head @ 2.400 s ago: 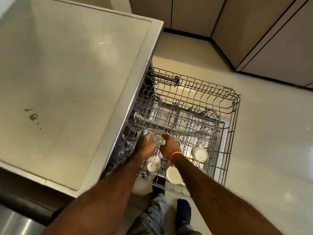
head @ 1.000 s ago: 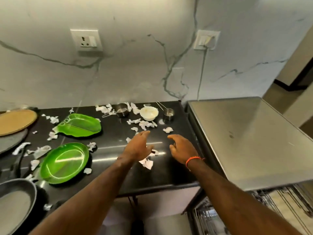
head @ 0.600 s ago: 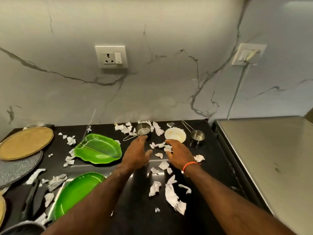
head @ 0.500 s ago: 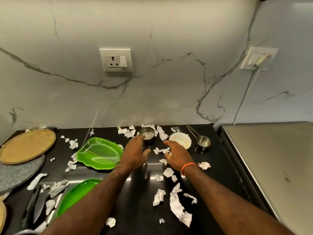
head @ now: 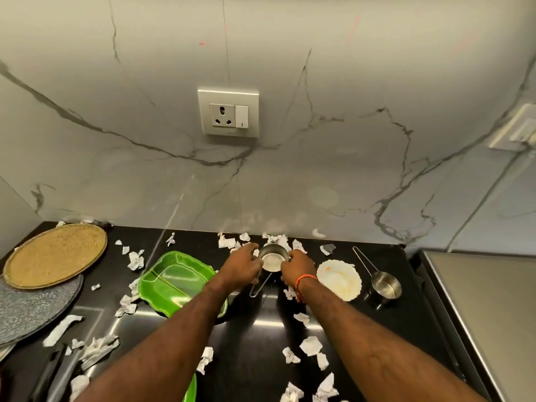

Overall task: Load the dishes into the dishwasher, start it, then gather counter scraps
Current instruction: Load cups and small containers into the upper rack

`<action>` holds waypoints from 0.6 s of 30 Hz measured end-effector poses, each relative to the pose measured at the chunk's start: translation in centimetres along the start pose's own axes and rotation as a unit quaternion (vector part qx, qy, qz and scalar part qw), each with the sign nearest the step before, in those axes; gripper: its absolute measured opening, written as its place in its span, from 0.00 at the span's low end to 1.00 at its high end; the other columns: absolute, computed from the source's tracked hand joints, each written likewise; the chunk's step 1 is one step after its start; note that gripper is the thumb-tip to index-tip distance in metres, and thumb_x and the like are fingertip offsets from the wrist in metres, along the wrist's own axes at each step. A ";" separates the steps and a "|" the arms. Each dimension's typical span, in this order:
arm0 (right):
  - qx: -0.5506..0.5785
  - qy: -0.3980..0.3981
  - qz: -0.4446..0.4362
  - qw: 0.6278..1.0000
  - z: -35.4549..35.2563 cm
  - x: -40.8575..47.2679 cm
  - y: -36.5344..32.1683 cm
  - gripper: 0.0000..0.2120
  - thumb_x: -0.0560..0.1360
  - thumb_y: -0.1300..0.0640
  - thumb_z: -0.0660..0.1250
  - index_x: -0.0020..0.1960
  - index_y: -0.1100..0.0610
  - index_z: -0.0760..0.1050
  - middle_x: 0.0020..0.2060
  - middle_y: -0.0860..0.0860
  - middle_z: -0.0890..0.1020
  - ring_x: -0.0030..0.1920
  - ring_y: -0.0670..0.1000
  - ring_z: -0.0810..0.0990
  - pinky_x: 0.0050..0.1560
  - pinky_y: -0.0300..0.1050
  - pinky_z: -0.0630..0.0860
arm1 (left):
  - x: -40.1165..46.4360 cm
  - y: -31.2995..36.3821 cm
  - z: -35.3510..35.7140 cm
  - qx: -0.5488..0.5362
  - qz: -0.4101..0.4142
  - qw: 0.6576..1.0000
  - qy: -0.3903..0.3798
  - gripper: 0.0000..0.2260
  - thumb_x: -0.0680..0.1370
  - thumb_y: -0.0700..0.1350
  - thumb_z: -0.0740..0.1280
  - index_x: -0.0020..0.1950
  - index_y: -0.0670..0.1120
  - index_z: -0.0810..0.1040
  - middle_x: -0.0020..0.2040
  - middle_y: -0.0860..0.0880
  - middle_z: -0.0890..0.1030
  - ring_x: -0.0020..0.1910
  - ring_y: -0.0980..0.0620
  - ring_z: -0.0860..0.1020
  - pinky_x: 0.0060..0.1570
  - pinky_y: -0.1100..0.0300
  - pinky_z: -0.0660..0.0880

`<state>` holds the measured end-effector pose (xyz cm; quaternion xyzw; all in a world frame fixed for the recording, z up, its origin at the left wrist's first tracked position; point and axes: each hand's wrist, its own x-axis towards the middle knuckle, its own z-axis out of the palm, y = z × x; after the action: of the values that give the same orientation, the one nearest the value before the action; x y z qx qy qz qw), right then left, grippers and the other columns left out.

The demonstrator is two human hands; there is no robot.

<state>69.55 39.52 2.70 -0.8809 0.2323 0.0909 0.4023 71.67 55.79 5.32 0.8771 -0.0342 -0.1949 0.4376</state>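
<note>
Gripping from both sides, the left hand and the right hand close their fingers on the rim of one small steel measuring cup, which sits near the back of the black counter with its wire handle pointing toward the person. An orange thread band circles the right wrist.

In the single head view, two steel measuring cups show in all: the gripped one and a second steel cup standing well to the right, its long handle angled up toward the wall. Between them lies one white scalloped dish, stained orange inside. One whole green leaf-shaped plate lies just left of the left forearm, and the edge of a second green plate shows at the bottom. At far left, one woven tan mat overlaps one grey speckled plate. Torn white paper scraps, too many to count exactly, are scattered across the counter. One wall socket sits above the hands, and a steel dishwasher top adjoins the counter at right.
</note>
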 end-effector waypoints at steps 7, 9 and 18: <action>0.034 0.011 -0.050 0.998 0.0 -0.5 -0.9 0.20 0.71 0.63 0.65 0.61 0.52 0.80 0.55 0.53 0.84 0.56 0.56 0.81 0.56 0.46 0.77 | 1.4 -0.5 0.6 -0.200 -0.124 0.972 0.015 0.15 0.81 0.52 0.68 0.56 0.40 0.79 0.47 0.37 0.83 0.37 0.42 0.85 0.42 0.43 0.84; 0.058 0.009 -0.078 0.995 0.2 -0.6 -0.6 0.22 0.72 0.64 0.65 0.65 0.52 0.79 0.58 0.51 0.83 0.57 0.53 0.80 0.61 0.46 0.77 | 1.9 -0.5 0.3 -0.263 -0.165 0.951 0.009 0.17 0.80 0.55 0.68 0.56 0.40 0.80 0.48 0.36 0.84 0.40 0.41 0.86 0.41 0.45 0.84; 0.255 -0.063 -0.092 0.961 -0.4 -2.3 0.5 0.19 0.76 0.70 0.64 0.53 0.48 0.82 0.49 0.53 0.85 0.43 0.48 0.81 0.44 0.39 0.79 | 1.5 -1.3 -0.2 -0.290 -0.221 0.931 0.015 0.23 0.70 0.54 0.79 0.57 0.41 0.80 0.48 0.40 0.84 0.44 0.44 0.85 0.36 0.55 0.82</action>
<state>67.30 39.71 3.38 -0.7593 0.1396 0.0461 0.6339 73.04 56.40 3.97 0.7003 0.2252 -0.2752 0.6190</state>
